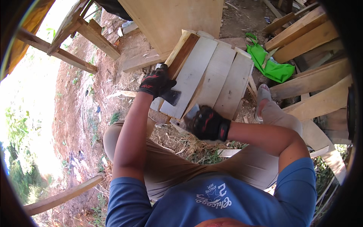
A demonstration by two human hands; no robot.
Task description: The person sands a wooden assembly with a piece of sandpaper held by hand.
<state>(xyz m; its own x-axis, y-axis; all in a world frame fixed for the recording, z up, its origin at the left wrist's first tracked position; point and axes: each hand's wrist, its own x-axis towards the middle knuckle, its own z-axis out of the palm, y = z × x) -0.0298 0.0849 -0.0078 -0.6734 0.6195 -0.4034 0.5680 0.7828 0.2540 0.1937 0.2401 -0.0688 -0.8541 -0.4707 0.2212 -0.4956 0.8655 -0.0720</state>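
My left hand [155, 82], in a black glove with red marks, is closed at the left edge of a slatted wooden panel. A dark, flat, blade-like piece [172, 97] juts from below it over a pale board [192, 72]; what kind of tool this is I cannot make out. Beside that hand a reddish-brown strip [184, 56] runs along the panel. My right hand [207, 123], gloved alike and smeared by motion, is curled near the panel's close edge. A small light-grey piece [192, 112] shows at its fingers. More whitish boards [233, 85] lie side by side to the right.
A large plywood sheet [176, 22] stands beyond the panel. A green bag [270, 64] lies right of it, near stacked planks [314, 77] and my sandalled foot [262, 99]. At the left are a wooden frame [94, 39] and a loose pole [64, 195] over bare soil.
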